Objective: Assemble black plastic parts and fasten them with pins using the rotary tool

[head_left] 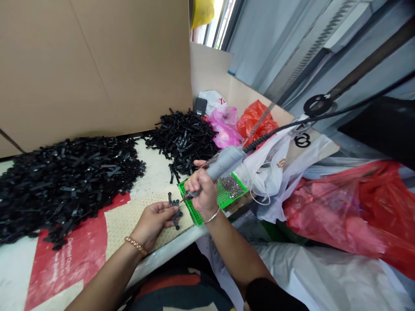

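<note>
My right hand (205, 190) is wrapped round a grey corded electric screwdriver (225, 163), its tip angled down and to the left. With thumb and fingers my left hand (158, 218) pinches small black plastic parts (177, 209) on a cream dimpled mat (126, 216). The screwdriver's bit (183, 200) reaches the edge of these parts; whether it sits on a screw is too small to tell. Beside the right hand is a green perforated tray (222, 201) with many small metal screws (231, 186) in it.
A large heap of black plastic parts (71, 177) covers the left of the table, with a smaller heap (184, 138) behind the tray. Pink (223, 125) and red plastic bags (257, 119) lie at the back. The screwdriver's black cable (292, 125) runs to the upper right.
</note>
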Demonstrator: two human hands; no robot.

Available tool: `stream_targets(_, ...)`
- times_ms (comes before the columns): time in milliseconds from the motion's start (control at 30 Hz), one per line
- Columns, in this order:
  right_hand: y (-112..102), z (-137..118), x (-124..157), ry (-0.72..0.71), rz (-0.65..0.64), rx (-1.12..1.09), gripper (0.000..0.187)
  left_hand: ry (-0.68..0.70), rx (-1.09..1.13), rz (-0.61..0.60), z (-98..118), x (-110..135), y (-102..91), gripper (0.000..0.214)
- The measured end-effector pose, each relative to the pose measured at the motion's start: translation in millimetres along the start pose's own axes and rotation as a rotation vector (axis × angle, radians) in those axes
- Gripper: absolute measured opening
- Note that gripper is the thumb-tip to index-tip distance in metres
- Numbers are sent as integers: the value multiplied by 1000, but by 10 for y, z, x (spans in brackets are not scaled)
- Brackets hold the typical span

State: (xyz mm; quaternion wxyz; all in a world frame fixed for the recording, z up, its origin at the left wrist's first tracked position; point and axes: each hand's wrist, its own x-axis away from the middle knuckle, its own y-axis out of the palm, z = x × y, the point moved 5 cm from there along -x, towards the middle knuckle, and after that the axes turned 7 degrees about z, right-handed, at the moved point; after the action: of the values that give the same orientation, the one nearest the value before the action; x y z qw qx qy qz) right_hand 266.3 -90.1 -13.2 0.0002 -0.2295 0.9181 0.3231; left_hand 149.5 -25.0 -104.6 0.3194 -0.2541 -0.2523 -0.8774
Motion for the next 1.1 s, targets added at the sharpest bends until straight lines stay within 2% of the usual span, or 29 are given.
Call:
stream_targets(200,113,223,-31,81,-12,-14,27,9,10,-23,13,-2,17,39)
stream_targets(800,107,262,-9,80,0,46,30,11,4,-24,-8,-27,5,41)
stream_targets(1100,90,282,8,60,-29,66,28,7,-15,-18,11,-1,11,36)
